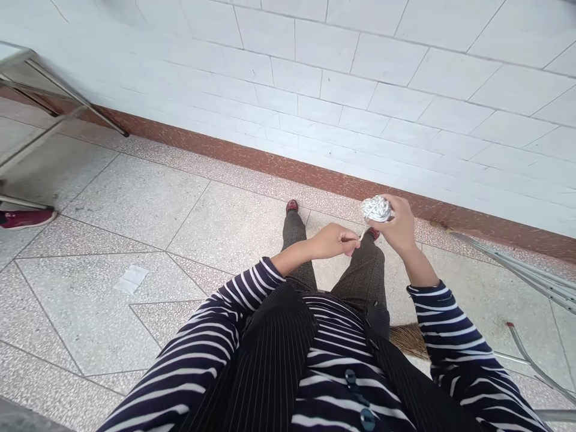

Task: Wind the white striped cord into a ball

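A white ball of yarn with thin dark flecks sits in my right hand, whose fingers and thumb curve round its right side. From the underside of the ball a short strand runs down to my left hand. The left thumb and fingertips are pinched together on that strand. Both hands are raised in front of my body, close to each other, with the ball slightly higher than the left hand.
A tiled wall stands ahead. Folded metal legs lean at the right, near a straw broom head. At the left are a metal-framed table and another person's red shoe. White paper lies on the floor.
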`<state>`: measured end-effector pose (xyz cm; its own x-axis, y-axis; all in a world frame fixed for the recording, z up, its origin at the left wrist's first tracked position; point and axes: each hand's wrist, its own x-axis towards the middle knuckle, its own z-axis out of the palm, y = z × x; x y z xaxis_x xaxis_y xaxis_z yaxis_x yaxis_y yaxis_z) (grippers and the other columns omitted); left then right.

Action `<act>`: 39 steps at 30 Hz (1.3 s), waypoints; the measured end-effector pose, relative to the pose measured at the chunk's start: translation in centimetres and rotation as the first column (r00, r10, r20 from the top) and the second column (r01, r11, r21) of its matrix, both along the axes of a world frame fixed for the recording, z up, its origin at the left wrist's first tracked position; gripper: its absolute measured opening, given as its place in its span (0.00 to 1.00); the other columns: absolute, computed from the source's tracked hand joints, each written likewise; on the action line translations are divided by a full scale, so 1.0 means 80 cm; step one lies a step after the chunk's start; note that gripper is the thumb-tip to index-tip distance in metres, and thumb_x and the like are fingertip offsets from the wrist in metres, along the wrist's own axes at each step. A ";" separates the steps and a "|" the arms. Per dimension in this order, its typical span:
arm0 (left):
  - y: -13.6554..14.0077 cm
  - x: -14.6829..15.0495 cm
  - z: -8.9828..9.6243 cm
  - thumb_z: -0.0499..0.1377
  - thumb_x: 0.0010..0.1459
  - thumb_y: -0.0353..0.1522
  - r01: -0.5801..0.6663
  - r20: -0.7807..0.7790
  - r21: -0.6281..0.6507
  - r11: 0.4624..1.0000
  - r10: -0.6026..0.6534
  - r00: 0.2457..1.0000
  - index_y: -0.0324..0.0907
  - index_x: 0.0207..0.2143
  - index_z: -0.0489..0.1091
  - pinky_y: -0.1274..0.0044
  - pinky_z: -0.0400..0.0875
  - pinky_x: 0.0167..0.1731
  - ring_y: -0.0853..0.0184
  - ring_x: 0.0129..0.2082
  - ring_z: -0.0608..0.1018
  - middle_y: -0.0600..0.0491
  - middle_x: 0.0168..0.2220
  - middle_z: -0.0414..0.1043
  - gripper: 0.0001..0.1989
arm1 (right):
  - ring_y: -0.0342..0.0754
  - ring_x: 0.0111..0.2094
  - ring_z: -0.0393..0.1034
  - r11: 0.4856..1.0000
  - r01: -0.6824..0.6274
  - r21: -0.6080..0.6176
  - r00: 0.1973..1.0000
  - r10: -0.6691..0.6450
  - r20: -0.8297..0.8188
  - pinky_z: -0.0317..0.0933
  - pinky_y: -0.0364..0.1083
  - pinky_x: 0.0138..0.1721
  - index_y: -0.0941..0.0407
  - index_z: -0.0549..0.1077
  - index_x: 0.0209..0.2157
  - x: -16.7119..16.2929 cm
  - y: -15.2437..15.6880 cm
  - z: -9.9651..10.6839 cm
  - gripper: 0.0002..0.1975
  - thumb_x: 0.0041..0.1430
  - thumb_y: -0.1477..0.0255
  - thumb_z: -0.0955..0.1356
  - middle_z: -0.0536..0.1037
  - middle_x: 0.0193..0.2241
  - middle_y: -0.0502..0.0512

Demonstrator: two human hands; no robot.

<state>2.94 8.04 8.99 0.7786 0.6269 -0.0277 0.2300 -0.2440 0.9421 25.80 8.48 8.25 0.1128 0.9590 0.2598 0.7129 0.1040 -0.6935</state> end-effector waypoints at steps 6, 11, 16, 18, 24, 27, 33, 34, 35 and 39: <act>0.028 -0.004 0.009 0.54 0.64 0.32 -0.046 -0.089 0.216 0.975 0.066 0.994 0.39 0.25 0.73 0.79 0.57 0.29 0.73 0.24 0.69 0.57 0.23 0.71 0.15 | 0.60 0.50 0.71 0.917 -0.247 -0.314 0.965 0.202 -0.168 0.64 0.58 0.53 0.55 0.73 0.54 -0.004 -0.022 -0.032 0.34 0.42 0.66 0.77 0.74 0.51 0.61; 0.042 -0.003 -0.002 0.53 0.67 0.32 0.035 -0.184 0.452 0.891 0.055 0.981 0.41 0.32 0.76 0.76 0.65 0.38 0.67 0.32 0.75 0.53 0.30 0.78 0.14 | 0.58 0.48 0.73 0.763 -0.449 -0.465 0.877 0.277 -0.393 0.65 0.55 0.51 0.55 0.74 0.54 -0.008 -0.043 -0.033 0.33 0.43 0.68 0.76 0.77 0.51 0.59; 0.052 0.007 -0.024 0.51 0.71 0.33 0.082 -0.194 0.592 0.802 0.043 0.980 0.42 0.38 0.77 0.67 0.60 0.60 0.66 0.38 0.79 0.51 0.38 0.82 0.14 | 0.58 0.48 0.72 0.754 -0.470 -0.459 0.810 0.162 -0.564 0.66 0.53 0.50 0.54 0.74 0.53 -0.012 -0.053 -0.024 0.34 0.40 0.70 0.77 0.78 0.49 0.57; 0.058 0.011 -0.029 0.51 0.71 0.34 0.064 -0.172 0.598 0.799 0.050 0.984 0.42 0.40 0.77 0.67 0.61 0.60 0.65 0.39 0.79 0.51 0.39 0.82 0.15 | 0.57 0.49 0.72 0.786 -0.456 -0.417 0.771 0.114 -0.627 0.67 0.52 0.48 0.52 0.74 0.53 -0.012 -0.058 -0.020 0.34 0.40 0.70 0.78 0.77 0.49 0.56; 0.068 0.017 -0.037 0.53 0.70 0.36 -0.027 -0.098 0.486 0.874 0.084 0.992 0.42 0.44 0.78 0.73 0.67 0.46 0.62 0.41 0.79 0.49 0.40 0.82 0.15 | 0.54 0.50 0.71 0.874 -0.411 -0.260 0.670 0.095 -0.736 0.69 0.48 0.46 0.47 0.70 0.58 -0.011 -0.068 0.001 0.41 0.41 0.68 0.80 0.75 0.52 0.55; 0.069 0.020 -0.044 0.53 0.69 0.36 -0.100 -0.049 0.370 0.924 0.127 0.991 0.41 0.44 0.79 0.75 0.68 0.45 0.62 0.42 0.80 0.49 0.42 0.82 0.15 | 0.56 0.53 0.71 0.889 -0.416 -0.191 0.632 0.132 -0.764 0.69 0.50 0.50 0.46 0.68 0.63 -0.008 -0.066 0.016 0.46 0.40 0.68 0.81 0.74 0.56 0.56; 0.067 0.026 -0.050 0.54 0.67 0.34 -0.121 -0.019 0.197 0.973 0.127 0.992 0.39 0.37 0.79 0.77 0.68 0.43 0.65 0.40 0.79 0.53 0.38 0.82 0.14 | 0.58 0.54 0.72 0.952 -0.303 -0.049 0.685 0.182 -0.706 0.70 0.54 0.52 0.50 0.76 0.54 -0.004 -0.055 0.061 0.36 0.39 0.66 0.82 0.77 0.53 0.57; 0.067 0.027 -0.048 0.54 0.67 0.34 -0.113 -0.017 0.189 0.976 0.118 0.993 0.39 0.36 0.79 0.78 0.67 0.42 0.66 0.38 0.79 0.53 0.36 0.81 0.15 | 0.58 0.54 0.72 0.961 -0.274 -0.034 0.715 0.180 -0.675 0.70 0.53 0.52 0.50 0.77 0.53 -0.005 -0.053 0.069 0.36 0.39 0.67 0.82 0.77 0.53 0.57; 0.067 0.027 -0.045 0.54 0.67 0.34 -0.110 -0.012 0.183 0.977 0.114 0.993 0.39 0.34 0.78 0.78 0.66 0.41 0.66 0.37 0.78 0.53 0.35 0.80 0.15 | 0.58 0.53 0.72 0.970 -0.244 -0.019 0.743 0.174 -0.646 0.70 0.53 0.51 0.50 0.77 0.52 -0.005 -0.051 0.077 0.35 0.38 0.68 0.82 0.78 0.52 0.56; 0.066 0.029 -0.030 0.53 0.67 0.34 -0.100 0.040 0.155 0.983 0.095 0.995 0.39 0.33 0.77 0.78 0.64 0.40 0.68 0.36 0.77 0.54 0.33 0.79 0.16 | 0.57 0.49 0.74 0.990 -0.133 0.054 0.825 0.141 -0.548 0.71 0.54 0.48 0.51 0.77 0.50 -0.005 -0.042 0.103 0.33 0.39 0.69 0.82 0.78 0.48 0.55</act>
